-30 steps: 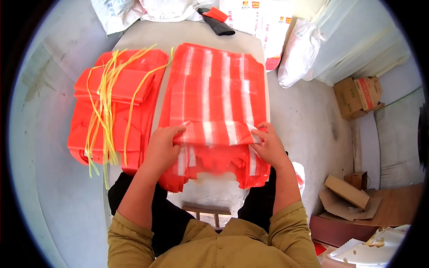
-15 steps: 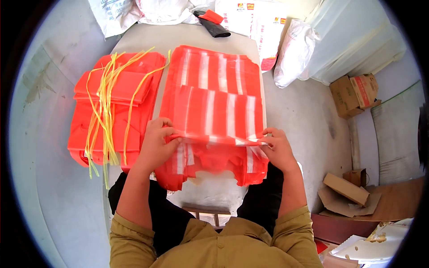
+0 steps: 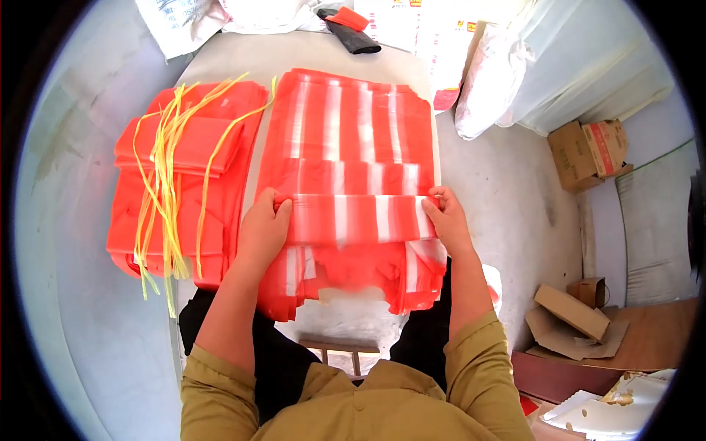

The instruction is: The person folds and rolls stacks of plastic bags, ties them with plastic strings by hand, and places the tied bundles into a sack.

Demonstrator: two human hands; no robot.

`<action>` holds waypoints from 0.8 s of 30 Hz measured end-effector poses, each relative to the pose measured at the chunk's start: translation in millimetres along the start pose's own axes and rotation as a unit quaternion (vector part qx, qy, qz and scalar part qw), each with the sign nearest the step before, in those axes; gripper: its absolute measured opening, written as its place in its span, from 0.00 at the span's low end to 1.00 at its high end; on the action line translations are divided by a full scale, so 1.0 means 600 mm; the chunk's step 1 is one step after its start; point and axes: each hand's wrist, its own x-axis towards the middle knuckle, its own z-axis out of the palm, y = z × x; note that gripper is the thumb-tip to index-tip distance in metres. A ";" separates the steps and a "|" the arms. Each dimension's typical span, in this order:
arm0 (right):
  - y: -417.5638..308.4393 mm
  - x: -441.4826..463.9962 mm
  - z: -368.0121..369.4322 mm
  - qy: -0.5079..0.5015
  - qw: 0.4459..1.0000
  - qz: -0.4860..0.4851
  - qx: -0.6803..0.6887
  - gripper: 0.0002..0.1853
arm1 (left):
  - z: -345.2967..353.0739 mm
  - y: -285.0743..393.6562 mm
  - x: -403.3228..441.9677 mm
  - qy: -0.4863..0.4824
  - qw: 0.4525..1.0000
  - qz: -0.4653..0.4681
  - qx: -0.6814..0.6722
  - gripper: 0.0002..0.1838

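Note:
A stack of red plastic bags with white stripes (image 3: pixel 349 121) lies on the table in front of me. The top red-and-white plastic bag (image 3: pixel 360 220) is folded over into a flat band across the stack. My left hand (image 3: pixel 266 226) pinches the left end of this fold between thumb and fingers. At the fold's right end, my right hand (image 3: pixel 450 220) grips in the same way. Below the band, the cut-out lower edges of the bags hang toward my lap. Part of the fingers is hidden behind the bag's edges.
To the left sits a pile of folded red bags (image 3: pixel 209 198) with yellow plastic strips (image 3: pixel 168 158) laid over it. A black roll with a red piece (image 3: pixel 354 37) rests at the table's (image 3: pixel 257 55) far end. White sacks (image 3: pixel 489 81) and cardboard boxes (image 3: pixel 588 156) stand around.
Both hands have moved away from me, carrying the fold's edge with them. The striped band now lies flatter and farther up the stack.

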 end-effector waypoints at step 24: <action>-0.093 -0.060 0.092 -0.069 0.902 -0.325 -0.274 0.24 | 0.013 0.001 0.001 0.021 0.998 -0.020 0.060 0.17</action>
